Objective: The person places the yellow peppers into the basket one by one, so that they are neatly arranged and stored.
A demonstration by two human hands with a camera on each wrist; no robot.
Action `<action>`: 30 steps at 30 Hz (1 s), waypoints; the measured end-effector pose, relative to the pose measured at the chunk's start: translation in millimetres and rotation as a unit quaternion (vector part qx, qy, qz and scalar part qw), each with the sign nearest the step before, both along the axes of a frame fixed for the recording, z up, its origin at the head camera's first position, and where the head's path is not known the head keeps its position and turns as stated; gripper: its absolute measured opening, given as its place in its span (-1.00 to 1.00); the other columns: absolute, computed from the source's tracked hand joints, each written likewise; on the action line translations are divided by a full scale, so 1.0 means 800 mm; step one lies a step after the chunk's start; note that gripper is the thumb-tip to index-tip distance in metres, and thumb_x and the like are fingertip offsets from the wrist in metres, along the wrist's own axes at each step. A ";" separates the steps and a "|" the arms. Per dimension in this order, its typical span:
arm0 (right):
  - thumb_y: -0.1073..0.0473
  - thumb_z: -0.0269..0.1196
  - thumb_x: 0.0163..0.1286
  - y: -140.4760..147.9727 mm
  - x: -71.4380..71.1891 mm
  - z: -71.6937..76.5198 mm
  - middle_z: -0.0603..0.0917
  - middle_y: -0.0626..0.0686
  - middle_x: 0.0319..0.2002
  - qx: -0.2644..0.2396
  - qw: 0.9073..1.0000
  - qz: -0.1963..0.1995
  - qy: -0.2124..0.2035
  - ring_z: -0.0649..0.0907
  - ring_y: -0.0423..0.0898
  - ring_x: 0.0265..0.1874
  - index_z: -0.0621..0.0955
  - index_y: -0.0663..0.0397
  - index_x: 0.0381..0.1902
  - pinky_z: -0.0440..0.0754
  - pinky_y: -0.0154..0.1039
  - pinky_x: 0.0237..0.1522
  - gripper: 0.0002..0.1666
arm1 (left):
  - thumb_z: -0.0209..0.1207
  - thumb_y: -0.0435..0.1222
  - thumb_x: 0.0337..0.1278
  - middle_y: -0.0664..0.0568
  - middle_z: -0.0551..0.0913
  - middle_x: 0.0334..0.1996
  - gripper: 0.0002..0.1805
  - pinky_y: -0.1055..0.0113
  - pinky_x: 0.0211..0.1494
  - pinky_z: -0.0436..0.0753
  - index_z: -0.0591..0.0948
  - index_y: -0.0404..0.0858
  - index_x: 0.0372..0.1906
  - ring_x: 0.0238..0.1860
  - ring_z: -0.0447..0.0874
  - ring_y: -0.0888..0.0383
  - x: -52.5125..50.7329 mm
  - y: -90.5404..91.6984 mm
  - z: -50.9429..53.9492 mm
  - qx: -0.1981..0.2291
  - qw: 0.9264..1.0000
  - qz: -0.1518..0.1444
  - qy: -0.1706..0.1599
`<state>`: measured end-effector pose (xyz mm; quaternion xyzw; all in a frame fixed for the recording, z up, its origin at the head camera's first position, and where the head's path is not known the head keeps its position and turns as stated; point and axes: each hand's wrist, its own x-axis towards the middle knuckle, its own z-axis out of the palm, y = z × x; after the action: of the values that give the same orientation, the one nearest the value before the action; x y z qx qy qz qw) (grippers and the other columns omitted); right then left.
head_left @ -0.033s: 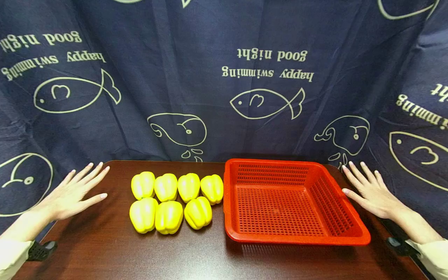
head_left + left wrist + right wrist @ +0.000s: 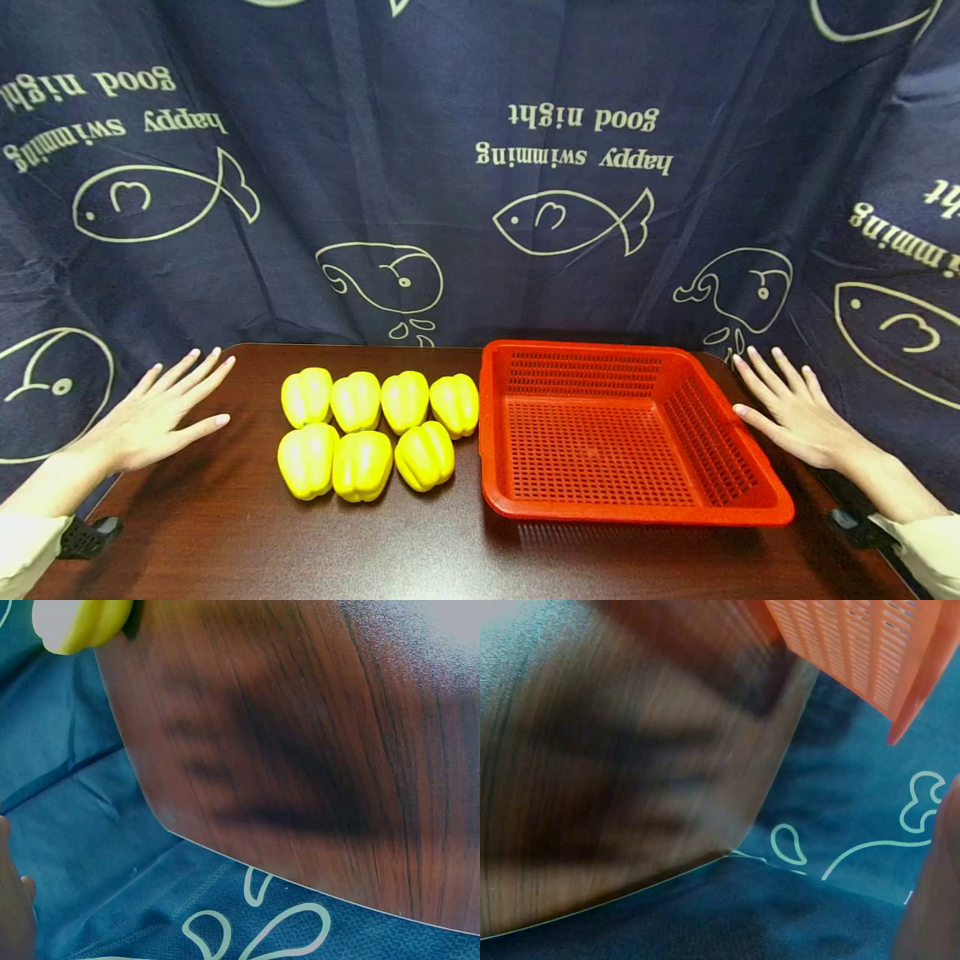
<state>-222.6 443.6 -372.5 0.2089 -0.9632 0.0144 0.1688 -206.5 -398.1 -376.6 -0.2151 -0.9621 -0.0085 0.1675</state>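
Several yellow bell peppers (image 2: pixel 362 467) sit in two rows on the brown table, left of the red plastic basket (image 2: pixel 637 512). My left hand (image 2: pixel 153 421) hovers over the table's left edge, fingers spread and straight, holding nothing. To its right, a gap separates it from the peppers. Beyond the basket's right side, my right hand (image 2: pixel 802 421) is held out flat with spread fingers. Its thumb tip overlaps the basket rim in the head view; contact cannot be told. In the left wrist view one yellow pepper (image 2: pixel 82 619) shows at the top corner. The basket wall (image 2: pixel 862 652) appears in the right wrist view.
The wood-grain table (image 2: pixel 360 554) reaches back to a dark blue curtain (image 2: pixel 405 167) printed with fish and whales. Curtain cloth also hangs at both sides. Hand shadows fall on the tabletop in both wrist views. A dark wrist strap (image 2: pixel 84 537) sits on the left wrist.
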 end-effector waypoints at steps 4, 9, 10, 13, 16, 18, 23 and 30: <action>-0.03 0.04 0.45 0.000 0.001 0.002 -0.32 -0.06 0.55 -0.002 1.000 -0.004 -0.005 -0.39 0.08 0.51 -0.16 -0.17 0.54 -0.55 0.30 0.37 -0.11 | 0.16 0.01 0.19 0.27 -0.25 0.54 -0.09 0.01 0.50 -0.56 -0.05 0.02 0.54 0.54 -0.48 0.22 -0.001 0.001 0.000 0.002 1.000 -0.003 0.001; -0.03 0.04 0.45 -0.002 0.000 0.006 -0.32 -0.08 0.55 -0.006 1.000 -0.006 -0.009 -0.40 0.06 0.51 -0.16 -0.19 0.54 -0.56 0.29 0.37 -0.11 | 0.16 0.01 0.19 0.29 -0.25 0.54 -0.09 0.02 0.50 -0.57 -0.06 0.04 0.54 0.54 -0.50 0.25 0.000 0.001 0.001 0.004 1.000 0.000 -0.001; -0.03 0.04 0.44 -0.002 0.000 0.006 -0.31 -0.07 0.55 -0.006 1.000 -0.005 -0.008 -0.40 0.05 0.51 -0.15 -0.19 0.54 -0.56 0.30 0.37 -0.11 | 0.16 0.02 0.20 0.29 -0.25 0.54 -0.09 0.03 0.50 -0.58 -0.06 0.04 0.54 0.53 -0.50 0.26 0.001 0.001 0.002 0.005 1.000 0.001 -0.002; -0.02 0.04 0.45 -0.004 -0.001 0.007 -0.29 -0.02 0.55 -0.007 1.000 0.000 -0.007 -0.39 0.07 0.51 -0.15 -0.17 0.54 -0.54 0.31 0.37 -0.12 | 0.15 0.02 0.21 0.27 -0.24 0.54 -0.09 0.02 0.50 -0.58 -0.07 0.05 0.54 0.52 -0.53 0.31 0.003 0.001 0.002 0.009 1.000 0.003 -0.006; 0.00 0.03 0.46 -0.005 -0.003 0.007 -0.25 0.06 0.55 -0.020 1.000 0.002 -0.017 -0.37 0.08 0.51 -0.15 -0.16 0.54 -0.53 0.32 0.37 -0.13 | 0.14 0.01 0.23 0.21 -0.21 0.55 -0.11 -0.01 0.50 -0.56 -0.06 0.03 0.54 0.51 -0.53 0.33 0.004 0.002 0.000 0.020 1.000 0.005 -0.013; 0.02 0.03 0.46 -0.006 -0.003 0.008 -0.20 0.12 0.55 -0.037 0.999 0.003 -0.030 -0.34 0.10 0.52 -0.14 -0.15 0.54 -0.50 0.34 0.37 -0.14 | 0.12 0.00 0.25 0.14 -0.17 0.55 -0.13 -0.03 0.50 -0.54 -0.06 0.03 0.54 0.53 -0.50 0.27 0.004 0.004 -0.002 0.032 0.999 0.006 -0.023; 0.08 0.04 0.46 -0.008 -0.005 0.010 -0.10 0.19 0.54 -0.102 0.993 0.020 -0.058 -0.24 0.03 0.53 -0.05 -0.03 0.54 -0.41 0.14 0.48 -0.19 | 0.09 -0.02 0.29 -0.10 -0.03 0.53 -0.17 -0.07 0.52 -0.48 -0.05 0.04 0.54 0.56 -0.30 -0.01 0.002 0.009 -0.009 0.071 0.996 0.007 -0.054; 0.22 0.15 0.40 -0.011 -0.012 0.013 0.23 -0.12 0.44 -0.187 0.979 0.063 -0.055 0.08 -0.64 0.28 0.17 0.21 0.45 -0.13 -0.77 0.19 -0.26 | 0.12 -0.07 0.29 -0.27 0.22 0.43 -0.23 0.36 0.56 -0.23 0.10 -0.12 0.51 0.47 0.07 -0.18 -0.007 0.021 -0.020 0.119 0.991 -0.008 -0.059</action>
<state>-232.3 434.7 -362.5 0.2330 -0.9361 0.2161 0.1505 -212.0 -381.5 -392.5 -0.2007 -0.9607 -0.1369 0.1344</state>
